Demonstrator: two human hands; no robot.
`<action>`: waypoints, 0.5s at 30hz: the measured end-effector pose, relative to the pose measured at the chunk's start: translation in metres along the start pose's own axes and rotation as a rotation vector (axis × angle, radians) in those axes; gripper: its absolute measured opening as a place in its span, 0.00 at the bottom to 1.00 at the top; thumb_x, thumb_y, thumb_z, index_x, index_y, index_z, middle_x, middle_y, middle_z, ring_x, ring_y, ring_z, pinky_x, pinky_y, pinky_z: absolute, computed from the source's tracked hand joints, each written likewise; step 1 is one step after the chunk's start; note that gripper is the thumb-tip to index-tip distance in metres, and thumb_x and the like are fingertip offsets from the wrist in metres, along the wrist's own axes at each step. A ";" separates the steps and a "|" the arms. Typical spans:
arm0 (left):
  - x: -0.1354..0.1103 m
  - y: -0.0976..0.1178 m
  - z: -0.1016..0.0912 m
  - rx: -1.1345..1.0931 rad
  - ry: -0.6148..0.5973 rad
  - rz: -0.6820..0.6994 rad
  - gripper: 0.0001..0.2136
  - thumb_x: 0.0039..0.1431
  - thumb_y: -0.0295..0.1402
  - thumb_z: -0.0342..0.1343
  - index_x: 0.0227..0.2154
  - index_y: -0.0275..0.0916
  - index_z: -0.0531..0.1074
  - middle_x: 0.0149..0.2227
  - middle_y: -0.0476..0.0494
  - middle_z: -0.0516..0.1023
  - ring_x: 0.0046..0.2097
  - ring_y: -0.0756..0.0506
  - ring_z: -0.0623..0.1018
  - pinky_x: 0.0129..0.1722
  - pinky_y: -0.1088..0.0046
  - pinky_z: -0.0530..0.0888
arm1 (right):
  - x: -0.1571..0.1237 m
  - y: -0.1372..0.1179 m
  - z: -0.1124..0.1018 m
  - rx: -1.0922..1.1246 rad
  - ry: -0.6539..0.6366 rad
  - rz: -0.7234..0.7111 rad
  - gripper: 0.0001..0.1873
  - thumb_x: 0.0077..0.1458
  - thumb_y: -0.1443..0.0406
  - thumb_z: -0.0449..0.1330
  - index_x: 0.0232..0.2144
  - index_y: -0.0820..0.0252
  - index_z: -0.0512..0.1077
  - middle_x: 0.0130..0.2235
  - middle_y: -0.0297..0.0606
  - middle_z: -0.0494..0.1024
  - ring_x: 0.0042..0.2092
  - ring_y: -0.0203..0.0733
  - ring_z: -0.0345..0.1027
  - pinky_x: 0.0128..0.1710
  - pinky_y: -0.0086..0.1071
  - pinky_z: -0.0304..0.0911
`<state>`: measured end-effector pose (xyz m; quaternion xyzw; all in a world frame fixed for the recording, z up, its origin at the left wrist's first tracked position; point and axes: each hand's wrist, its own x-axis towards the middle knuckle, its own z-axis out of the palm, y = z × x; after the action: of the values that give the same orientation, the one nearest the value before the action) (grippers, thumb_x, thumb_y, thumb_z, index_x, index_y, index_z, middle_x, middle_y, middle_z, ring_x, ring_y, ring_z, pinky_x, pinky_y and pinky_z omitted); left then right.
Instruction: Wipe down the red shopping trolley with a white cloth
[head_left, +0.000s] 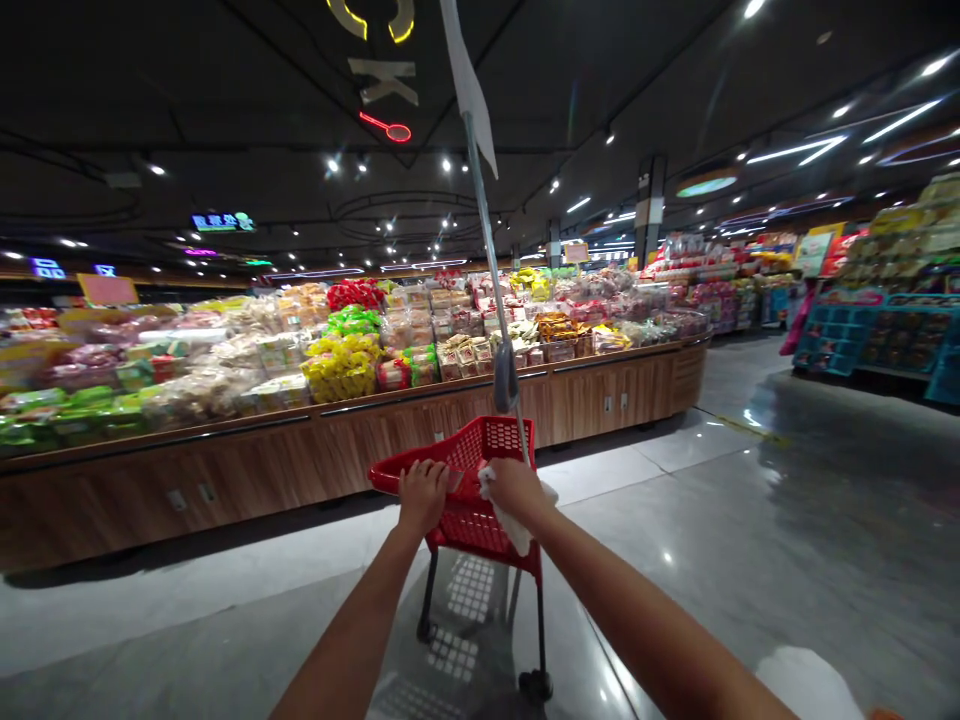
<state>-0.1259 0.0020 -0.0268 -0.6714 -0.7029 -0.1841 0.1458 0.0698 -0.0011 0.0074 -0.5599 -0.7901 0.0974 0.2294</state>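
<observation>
A small red plastic shopping cart [469, 500] stands in front of me on black wheeled legs. My left hand [423, 496] grips the top of its red handle rim [397, 472]. My right hand [516, 488] rests further along the same rim and presses a crumpled white cloth [510, 515] against it, with part of the cloth hanging down the basket's front. A tall metal pole [487, 270] rises from the cart and carries a white flag [469, 85] at its top. The lower basket is partly hidden behind my hands and the cloth.
A long wood-fronted display counter [375, 450] piled with packaged snacks [341, 368] runs across the left and middle. Blue and yellow merchandise racks [877, 320] stand at the right. A polished grey floor [675, 530] spreads between them, with an aisle leading back.
</observation>
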 end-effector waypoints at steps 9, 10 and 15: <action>0.000 0.062 -0.003 -0.163 -0.144 0.368 0.23 0.66 0.43 0.44 0.60 0.40 0.63 0.61 0.39 0.67 0.63 0.38 0.64 0.63 0.56 0.59 | 0.006 0.088 -0.043 -0.134 0.026 0.167 0.10 0.53 0.64 0.59 0.37 0.61 0.77 0.37 0.46 0.81 0.39 0.44 0.74 0.34 0.29 0.58; 0.004 0.062 -0.006 -0.199 -0.187 0.434 0.25 0.64 0.45 0.47 0.61 0.42 0.62 0.61 0.41 0.68 0.62 0.39 0.65 0.62 0.59 0.61 | 0.005 0.097 -0.047 -0.142 0.045 0.182 0.10 0.55 0.64 0.58 0.37 0.61 0.77 0.37 0.46 0.81 0.39 0.44 0.75 0.34 0.29 0.58; 0.020 0.071 -0.009 -0.199 -0.274 0.391 0.35 0.56 0.51 0.56 0.63 0.43 0.58 0.57 0.39 0.72 0.57 0.38 0.72 0.54 0.64 0.68 | -0.007 0.127 -0.054 -0.191 0.226 0.248 0.16 0.65 0.62 0.48 0.43 0.61 0.74 0.36 0.47 0.79 0.37 0.45 0.74 0.35 0.32 0.60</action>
<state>-0.0567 0.0180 -0.0047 -0.8244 -0.5512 -0.1278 0.0150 0.2041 0.0317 0.0011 -0.6795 -0.6900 -0.0138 0.2489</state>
